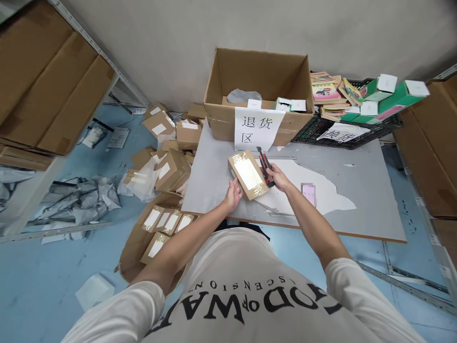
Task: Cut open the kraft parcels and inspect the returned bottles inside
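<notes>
A small brown cardboard box (247, 172) with a white label and clear tape is tilted above the grey table. My left hand (233, 195) grips its lower left edge, with some fingers hidden by the box. In my right hand (279, 177) is a black and red utility knife (264, 164), the fingers wrapped round its handle and its tip pointing away from me. The knife lies close along the box's right side. Beneath them, white sheets (314, 186) are spread on the table.
A large open carton (257, 76) stands at the table's back, beside a black crate (310, 131) of books and green boxes. A phone-like device (309, 194) rests at right. Boxes (173, 169) pile up on the left floor; an open carton (134, 238) of labelled boxes sits nearer me.
</notes>
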Motion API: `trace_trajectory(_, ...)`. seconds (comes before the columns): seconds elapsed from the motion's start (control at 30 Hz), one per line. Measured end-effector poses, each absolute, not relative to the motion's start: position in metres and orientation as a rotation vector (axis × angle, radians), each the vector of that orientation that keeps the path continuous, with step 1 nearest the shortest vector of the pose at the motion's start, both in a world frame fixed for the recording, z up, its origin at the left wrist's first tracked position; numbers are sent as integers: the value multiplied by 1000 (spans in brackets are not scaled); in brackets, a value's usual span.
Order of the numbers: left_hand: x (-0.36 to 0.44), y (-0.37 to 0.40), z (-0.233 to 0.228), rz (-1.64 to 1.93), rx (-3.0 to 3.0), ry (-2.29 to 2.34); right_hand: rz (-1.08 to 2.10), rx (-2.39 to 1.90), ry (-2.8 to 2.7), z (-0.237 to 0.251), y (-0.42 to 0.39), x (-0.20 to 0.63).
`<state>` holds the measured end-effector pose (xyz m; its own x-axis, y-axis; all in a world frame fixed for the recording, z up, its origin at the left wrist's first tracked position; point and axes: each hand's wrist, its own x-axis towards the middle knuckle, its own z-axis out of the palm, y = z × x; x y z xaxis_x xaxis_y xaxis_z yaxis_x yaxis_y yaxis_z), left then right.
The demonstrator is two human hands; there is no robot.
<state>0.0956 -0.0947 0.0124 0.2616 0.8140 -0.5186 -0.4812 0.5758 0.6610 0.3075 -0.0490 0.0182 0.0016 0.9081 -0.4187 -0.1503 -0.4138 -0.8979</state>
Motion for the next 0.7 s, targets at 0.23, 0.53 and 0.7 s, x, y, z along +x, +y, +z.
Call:
trace_trajectory(0.23, 127, -129, -5, 954, 395, 871, 1746, -1395, -1119, 26, 18, 304)
trace_trajectory(0.53, 140, -143, -11, 871, 339, 914, 1746, -1468, -1427, 11, 35, 290)
trace_trajectory(0.7, 134, -141, -10, 828, 327, 915, 1619, -1482, -1496, 10, 27, 290)
